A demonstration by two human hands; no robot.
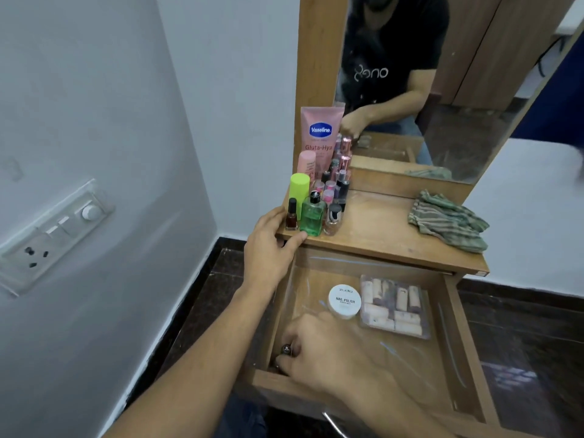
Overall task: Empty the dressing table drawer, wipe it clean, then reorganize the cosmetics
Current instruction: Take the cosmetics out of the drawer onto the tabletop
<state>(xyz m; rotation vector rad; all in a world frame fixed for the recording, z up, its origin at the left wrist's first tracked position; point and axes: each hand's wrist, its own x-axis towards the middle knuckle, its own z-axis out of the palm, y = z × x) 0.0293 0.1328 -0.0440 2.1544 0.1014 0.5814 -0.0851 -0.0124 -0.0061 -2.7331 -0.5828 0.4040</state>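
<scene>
The wooden drawer (455,336) stands pulled out below the dressing table top (379,241). Inside it lie a white nail polish remover tub (344,301) and a clear box of small tubes (395,306). My right hand (319,352) is down in the drawer's near left corner, fingers closed around a small dark-capped bottle (287,349). My left hand (271,248) rests on the table top's left edge, thumb by a green bottle (313,216). Cosmetics crowd the top's left side: a pink Vaseline tube (320,134), a lime-capped bottle (299,188), a dark nail polish (292,214).
A striped green cloth (448,221) lies crumpled on the right of the table top. The mirror (442,90) rises behind it. A white wall with a switch and socket panel (53,235) is on the left. Dark floor tiles surround the table.
</scene>
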